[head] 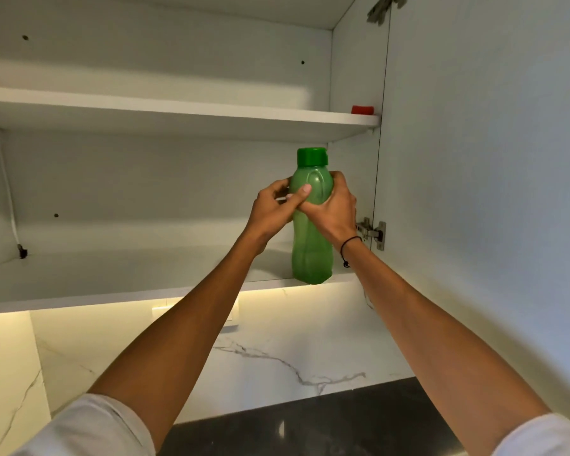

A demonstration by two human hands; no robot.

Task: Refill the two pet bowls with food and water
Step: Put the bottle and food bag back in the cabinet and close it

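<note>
Both forearms bare to above the elbow. White sleeves [89, 426] pushed or rolled up at the upper arms, fabric loosely folded. Right wrist carries a thin black cord bracelet [350, 242] with a small knot or bead hanging from it.

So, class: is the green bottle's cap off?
No, the dark green cap sits closed on top of the green bottle, which both hands grip, left hand and right hand.
</note>
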